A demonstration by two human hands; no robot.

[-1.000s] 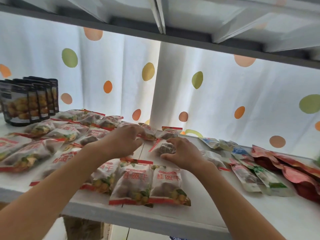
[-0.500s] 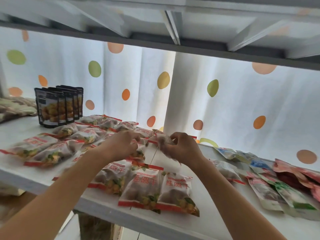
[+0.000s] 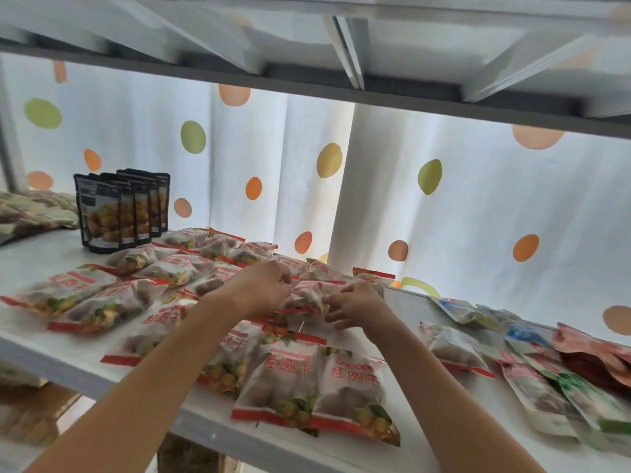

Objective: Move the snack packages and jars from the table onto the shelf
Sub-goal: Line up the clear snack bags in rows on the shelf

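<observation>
Since half a second earlier, both hands had lowered the small snack packet (image 3: 305, 297) from the air down among the others at the back of the white shelf (image 3: 406, 435), and the view had shifted slightly. The left hand (image 3: 263, 285) gripped the packet's left end with curled fingers, knuckles up, while the right hand (image 3: 355, 303) pinched its right end, the two hands close together with the packet stretched between them. That packet, clear with red trim and a dark filling, lay just in front of two similar ones (image 3: 327, 271) by the spotted white curtain (image 3: 444, 206). Nearer the shelf's front edge, two packets with red printed characters (image 3: 317, 387) lay side by side, touching, and more of the same kind (image 3: 112, 298) spread in overlapping rows to the left, partly under the left forearm. A row of dark stand-up pouches (image 3: 116, 213) stood upright at the back left, one behind another, with a brownish patterned pile (image 3: 30, 209) further left, too blurred to name. To the right, well apart from the hands, lay a clear packet (image 3: 450, 346), then blue-printed ones (image 3: 491, 315), green-and-white ones (image 3: 580, 397) and red ones (image 3: 601, 356), overlapping toward the frame's edge. An upper shelf's underside (image 3: 341, 46) crossed the top of the view.
</observation>
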